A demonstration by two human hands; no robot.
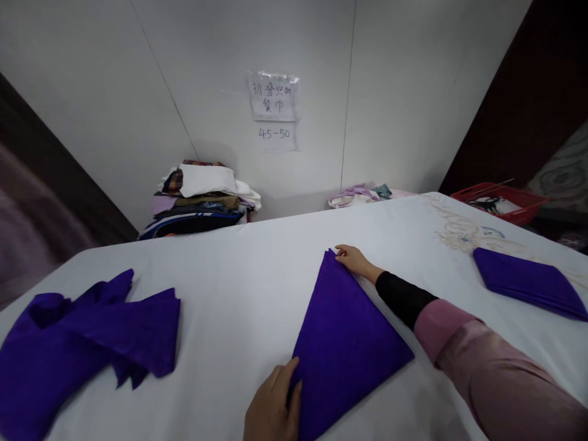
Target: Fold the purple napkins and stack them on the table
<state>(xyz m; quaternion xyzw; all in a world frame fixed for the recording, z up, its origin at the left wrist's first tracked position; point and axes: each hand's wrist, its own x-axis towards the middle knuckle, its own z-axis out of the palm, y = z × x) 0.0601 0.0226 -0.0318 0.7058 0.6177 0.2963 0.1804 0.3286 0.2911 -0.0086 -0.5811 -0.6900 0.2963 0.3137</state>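
Observation:
A purple cloth napkin [346,340], folded into a layered triangle, lies flat on the white-covered table [229,318] in front of me. At its far tip, my right hand [354,260] pinches the corner between thumb and fingers. My left hand [274,401] grips the napkin's left edge near the bottom of the view, the thumb close to the index finger. The napkin's near left corner is cut off by the frame.
Loose, crumpled purple napkins [87,337] lie at the left. A folded purple stack [528,282] rests at the right, by embroidery. Behind the table are piled clothes [206,199], more cloths [356,196], a red basket [519,211] and a wall sign [274,110].

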